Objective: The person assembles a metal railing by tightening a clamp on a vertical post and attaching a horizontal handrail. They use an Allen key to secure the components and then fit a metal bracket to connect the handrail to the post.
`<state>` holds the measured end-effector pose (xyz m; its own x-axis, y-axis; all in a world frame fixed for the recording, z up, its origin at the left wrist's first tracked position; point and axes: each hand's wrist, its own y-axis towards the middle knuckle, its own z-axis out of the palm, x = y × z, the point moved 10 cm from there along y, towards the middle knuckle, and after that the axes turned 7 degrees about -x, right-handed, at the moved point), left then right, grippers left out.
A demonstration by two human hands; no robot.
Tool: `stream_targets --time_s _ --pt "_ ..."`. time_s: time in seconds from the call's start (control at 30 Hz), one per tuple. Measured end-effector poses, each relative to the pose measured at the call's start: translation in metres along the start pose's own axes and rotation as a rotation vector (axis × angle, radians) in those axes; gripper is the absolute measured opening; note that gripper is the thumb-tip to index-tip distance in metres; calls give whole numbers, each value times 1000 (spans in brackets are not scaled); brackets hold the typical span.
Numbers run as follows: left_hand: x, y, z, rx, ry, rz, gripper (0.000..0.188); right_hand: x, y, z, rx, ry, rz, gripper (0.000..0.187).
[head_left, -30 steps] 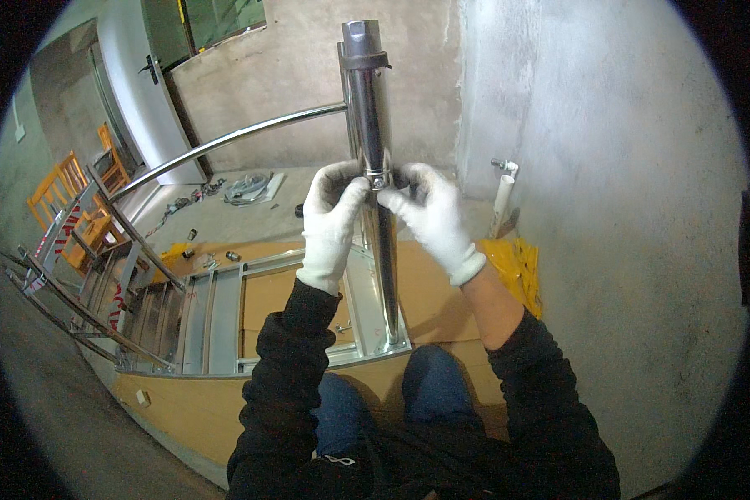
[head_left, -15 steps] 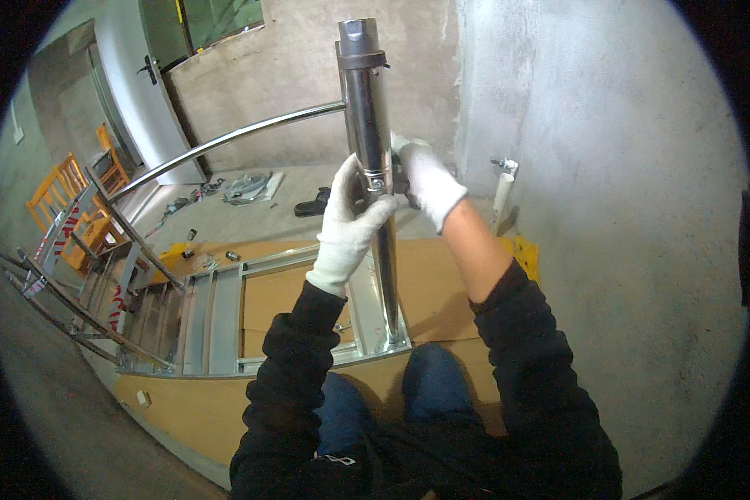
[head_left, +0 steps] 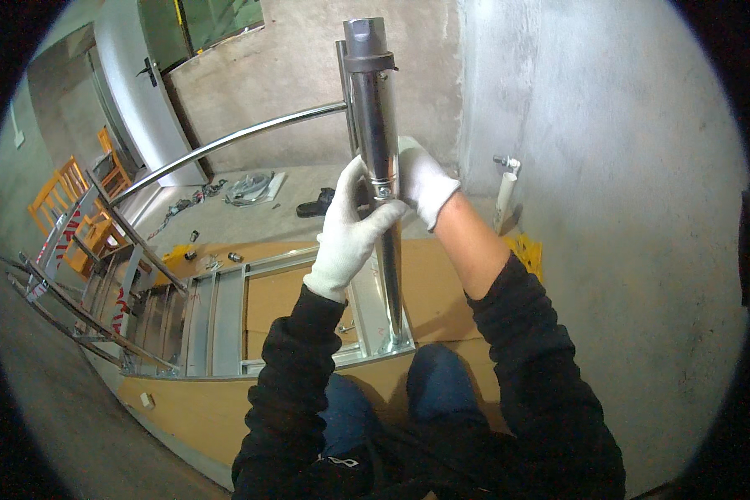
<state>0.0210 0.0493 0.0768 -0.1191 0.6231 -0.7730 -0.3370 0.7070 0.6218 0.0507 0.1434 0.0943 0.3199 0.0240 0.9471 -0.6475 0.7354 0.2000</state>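
Chrome post [head_left: 377, 108] stands upright at metal frame's [head_left: 222, 325] near right corner, well apart from right wall [head_left: 625, 208]. Left hand [head_left: 346, 237] encircles it, thumb below screw [head_left: 383, 192]; right hand [head_left: 427, 187] is behind, fingers hidden, grip undeterminable.

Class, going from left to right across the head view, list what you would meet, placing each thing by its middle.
White door, grey coil, left gloved hand, upright chrome post, right gloved hand, white pipe.
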Motion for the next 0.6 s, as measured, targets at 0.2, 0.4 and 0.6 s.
stream_targets --time_s 0.2,0.4,0.6 --pt "-4 22 15 214 43 -62 81 -8 11 -33 -131 -195 56 31" --pt "9 25 3 109 -67 -66 70 -10 -19 -76 -300 -432 -137 48" --pt "25 30 5 103 -141 -38 85 9 -70 -83 -284 -388 -231 33"
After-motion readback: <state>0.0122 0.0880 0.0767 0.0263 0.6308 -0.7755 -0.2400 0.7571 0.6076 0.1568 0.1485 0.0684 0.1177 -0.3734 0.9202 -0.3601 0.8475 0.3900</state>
